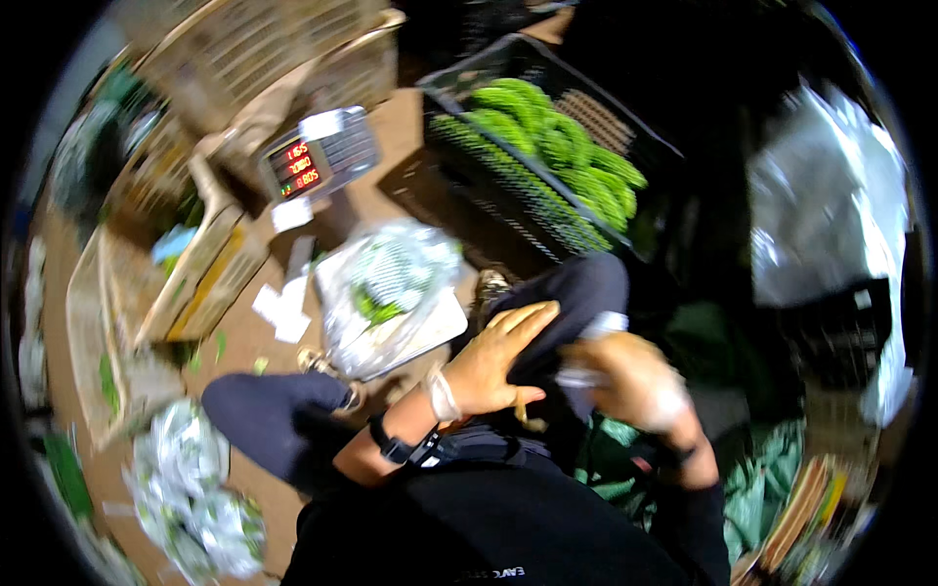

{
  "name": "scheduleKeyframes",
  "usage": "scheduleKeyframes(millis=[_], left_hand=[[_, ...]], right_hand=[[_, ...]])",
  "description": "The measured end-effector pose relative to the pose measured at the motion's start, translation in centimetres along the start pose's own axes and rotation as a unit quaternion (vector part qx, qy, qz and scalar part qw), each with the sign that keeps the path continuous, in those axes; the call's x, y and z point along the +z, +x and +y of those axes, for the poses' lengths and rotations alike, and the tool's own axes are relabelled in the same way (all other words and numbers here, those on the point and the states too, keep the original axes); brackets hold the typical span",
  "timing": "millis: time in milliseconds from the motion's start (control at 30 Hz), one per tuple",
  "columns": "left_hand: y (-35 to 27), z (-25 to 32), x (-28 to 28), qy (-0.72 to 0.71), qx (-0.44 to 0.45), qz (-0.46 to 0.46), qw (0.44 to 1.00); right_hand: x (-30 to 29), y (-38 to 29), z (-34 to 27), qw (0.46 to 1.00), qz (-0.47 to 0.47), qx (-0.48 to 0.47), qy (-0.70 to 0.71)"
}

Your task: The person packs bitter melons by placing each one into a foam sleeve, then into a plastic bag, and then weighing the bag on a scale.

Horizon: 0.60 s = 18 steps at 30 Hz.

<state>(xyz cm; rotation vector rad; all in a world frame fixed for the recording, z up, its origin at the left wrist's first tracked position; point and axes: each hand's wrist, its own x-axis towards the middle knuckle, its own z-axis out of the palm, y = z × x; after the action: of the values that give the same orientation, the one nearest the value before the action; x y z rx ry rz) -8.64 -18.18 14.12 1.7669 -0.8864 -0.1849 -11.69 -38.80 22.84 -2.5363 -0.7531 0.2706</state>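
Note:
My left hand (495,366) is above my lap, its fingers spread and nothing in it, with a pale band at the wrist. To its right, my right hand (634,373) is blurred by motion; white material (604,326) lies at its fingers, and whether it is gripped cannot be made out. Ahead of my left hand, a clear plastic bag (341,315) with green produce (381,311) in white netting rests on the scale's platform (447,322). Beyond it stands the scale's display (293,168), its red digits lit.
A black plastic crate (513,190) holds long green vegetables (557,139). Cardboard boxes (198,271) and tan crates (256,51) stand at the left. Bagged greens (198,498) lie on the floor at lower left. Green sacking (762,483) and silvery plastic sheeting (821,198) are at the right.

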Motion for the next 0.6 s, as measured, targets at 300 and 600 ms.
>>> scheduleKeyframes(millis=[300, 600], left_hand=[[-6.1, -5.9, -0.1, -0.214, -0.228, 0.18, 0.933], [-2.3, -6.5, -3.1, -0.57, -0.295, 0.208, 0.738]], right_hand=[[9.8, 8.3, 3.5, 0.962, -0.006, -0.106, 0.252], [12.1, 13.9, 7.4, 0.726, 0.042, 0.141, 0.672]])
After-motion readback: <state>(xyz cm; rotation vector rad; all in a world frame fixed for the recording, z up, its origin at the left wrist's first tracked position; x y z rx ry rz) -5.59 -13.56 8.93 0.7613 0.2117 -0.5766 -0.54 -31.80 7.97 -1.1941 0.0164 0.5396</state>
